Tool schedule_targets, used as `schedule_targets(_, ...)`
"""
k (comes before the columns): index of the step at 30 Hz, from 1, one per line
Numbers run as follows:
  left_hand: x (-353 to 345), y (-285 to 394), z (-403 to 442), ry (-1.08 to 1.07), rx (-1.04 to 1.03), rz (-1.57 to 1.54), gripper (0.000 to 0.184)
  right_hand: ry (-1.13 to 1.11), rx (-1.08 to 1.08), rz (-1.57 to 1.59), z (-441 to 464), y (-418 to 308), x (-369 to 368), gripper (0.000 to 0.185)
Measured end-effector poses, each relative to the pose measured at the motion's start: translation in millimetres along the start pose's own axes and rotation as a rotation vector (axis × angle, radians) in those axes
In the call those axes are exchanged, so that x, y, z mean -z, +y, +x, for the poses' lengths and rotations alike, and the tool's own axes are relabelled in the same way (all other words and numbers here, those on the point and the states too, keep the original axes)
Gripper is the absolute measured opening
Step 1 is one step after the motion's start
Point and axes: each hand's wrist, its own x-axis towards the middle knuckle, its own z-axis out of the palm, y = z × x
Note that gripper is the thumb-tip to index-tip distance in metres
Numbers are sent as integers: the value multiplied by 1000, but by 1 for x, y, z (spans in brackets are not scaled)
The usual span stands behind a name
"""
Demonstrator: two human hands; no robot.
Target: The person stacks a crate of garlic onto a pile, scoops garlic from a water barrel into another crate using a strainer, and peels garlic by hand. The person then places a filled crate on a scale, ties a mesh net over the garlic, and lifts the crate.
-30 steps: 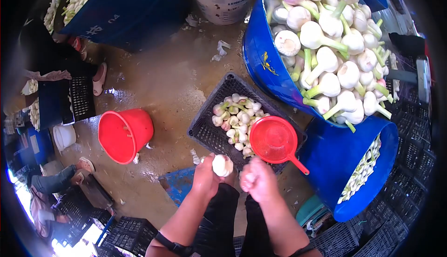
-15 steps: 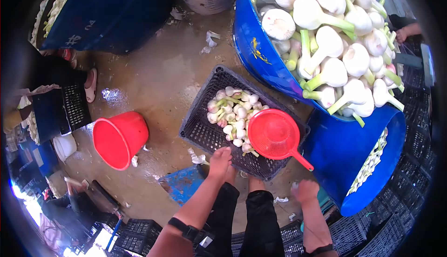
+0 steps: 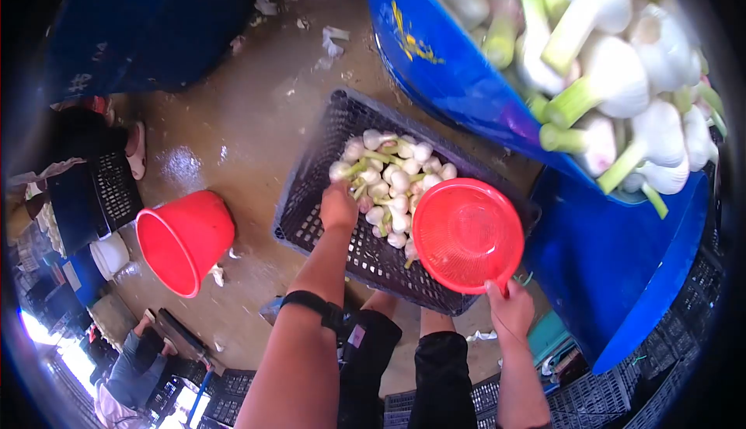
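Observation:
A black plastic crate (image 3: 307, 196) stands on the wet floor in front of my feet, with a heap of garlic bulbs (image 3: 398, 180) with trimmed green stems inside. My left hand (image 3: 339, 207) reaches into its left side, against the near edge of the garlic; its fingers point down and are mostly hidden, so their grip cannot be made out. On the right part of the crate lies a red plastic strainer (image 3: 466, 235), covering some of the bulbs. My right hand (image 3: 513, 310) is closed round the strainer's handle at the crate's near right corner.
A large blue tub (image 3: 466, 95) piled with garlic rises at the upper right, close to the crate. Below it leans another blue tub (image 3: 614, 250). A red bucket (image 3: 186, 238) stands to the left. Other people sit at the far left, beside black crates (image 3: 116, 184).
My left hand has moved forward from the crate's near edge to the garlic. My right hand has come up from beside the crate and taken hold of the strainer's handle. The view has shifted closer.

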Motion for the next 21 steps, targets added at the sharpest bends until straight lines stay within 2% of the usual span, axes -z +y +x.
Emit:
schedule_targets(1,-1,-1,-3,-39,-75,58,26,-14,-41,195,-17,15,-5,27)
schedule_targets(3,5,15,-20,-128,-28,140,27,-107,-132,617,-57,40,-19,21)
schedule_targets(5,-4,13,-23,-247,21,302,29,-186,-533,847,-96,25,-14,18)
schedule_targets(6,-6,12,-21,-248,24,305,29,-219,-603,955,-109,21,-14,16)
schedule_targets(9,-10,9,-9,-102,-168,513,17,-204,-579,1089,-124,24,-24,17)
schedule_targets(12,-18,0,2,-49,-205,516,15,-283,-637,1160,-125,25,-19,17)
schedule_targets(13,-12,5,5,-94,-90,441,19,-269,-607,1174,-123,28,-19,16)
schedule_targets(14,-8,10,5,-92,-91,442,19,-254,-576,1185,-121,32,-19,16)
schedule_targets(16,1,19,3,41,249,276,26,-260,-563,1193,-117,41,-14,13)
schedule_targets(17,-4,8,6,16,342,191,33,-263,-554,1197,-117,45,-11,11)
schedule_targets(18,-12,3,7,19,339,186,33,-259,-549,1198,-119,51,-10,11)
schedule_targets(21,-37,7,5,220,497,143,38,-129,-276,1175,-125,61,2,25)
